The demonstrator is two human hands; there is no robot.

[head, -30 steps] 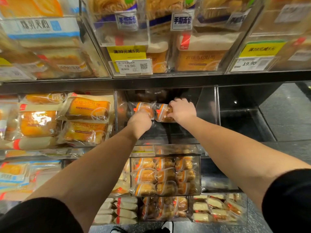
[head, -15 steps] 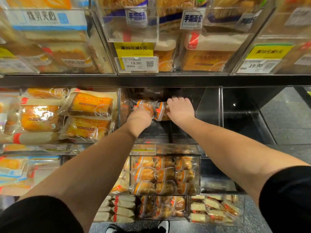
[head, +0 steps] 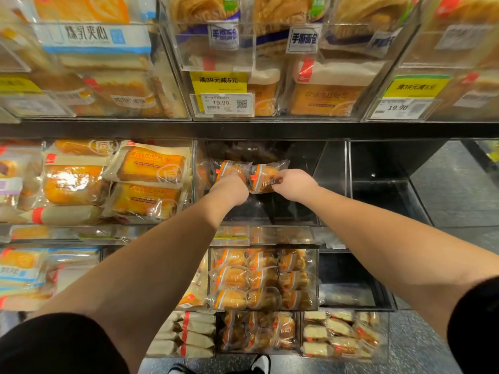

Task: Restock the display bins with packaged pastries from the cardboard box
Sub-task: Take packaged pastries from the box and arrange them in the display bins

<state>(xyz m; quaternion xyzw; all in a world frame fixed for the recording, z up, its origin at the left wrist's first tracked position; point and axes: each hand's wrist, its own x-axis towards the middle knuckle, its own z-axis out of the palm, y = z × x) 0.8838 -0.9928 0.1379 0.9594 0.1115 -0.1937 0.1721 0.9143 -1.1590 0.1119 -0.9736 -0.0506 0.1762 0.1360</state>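
At the left of the frame, a clear bin [head: 189,168] on the middle shelf is full of large orange-labelled bread packs [head: 151,166]. Just right of it, at frame centre, stands a clear display bin [head: 332,168] with a dark interior, largely bare. Two packaged pastries lie side by side near its back wall, touching each other.

The left hand [head: 229,188] is closed around the left pastry [head: 229,168], knuckles toward the camera; its fingertips are hidden behind the hand. The right hand [head: 295,182] pinches the lower edge of the right pastry [head: 266,174] between thumb and fingers.

Right of this bin, a further compartment [head: 383,174] shows only dark shelf.

Above centre, a yellow promotion tag [head: 218,82] sits over a white price label [head: 222,103] reading 19.90; a matching pair appears at upper right.

Below centre, a lower bin [head: 314,279] holds stacked rows of similar small pastries. The cardboard box is not in view.
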